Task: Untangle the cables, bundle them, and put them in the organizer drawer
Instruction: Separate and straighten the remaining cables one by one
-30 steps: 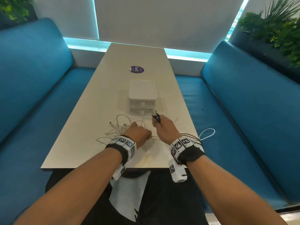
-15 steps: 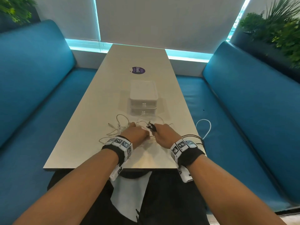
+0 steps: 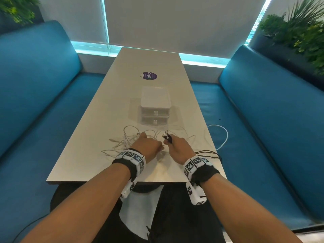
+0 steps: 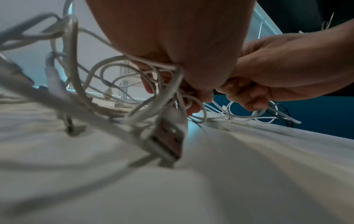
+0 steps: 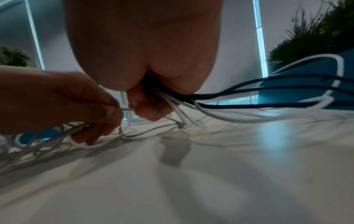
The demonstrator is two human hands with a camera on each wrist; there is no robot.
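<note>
A tangle of white cables [image 3: 128, 139] lies on the pale table [image 3: 84, 142] near its front edge. My left hand [image 3: 149, 146] grips white cables [image 4: 172, 84] out of that tangle, and a USB plug [image 4: 168, 141] hangs below it. My right hand [image 3: 177, 148] grips a bunch of black cables [image 5: 268, 91] and white cables [image 5: 220, 115]; their plugs [image 3: 166, 135] stick up past its knuckles. The black cables [image 3: 206, 153] trail right over the table edge. The white organizer [image 3: 155, 106] stands behind the hands with both drawers closed.
Blue benches [image 3: 263, 120] run along both sides of the table. A white cable loop [image 3: 220, 135] hangs off the right table edge over the seat. A purple sticker [image 3: 149, 75] lies beyond the organizer. Plants [image 3: 298, 30] stand at the back corners.
My right hand, holding the plugs, came down and left toward my left hand. The two hands now sit close together over the tangle.
</note>
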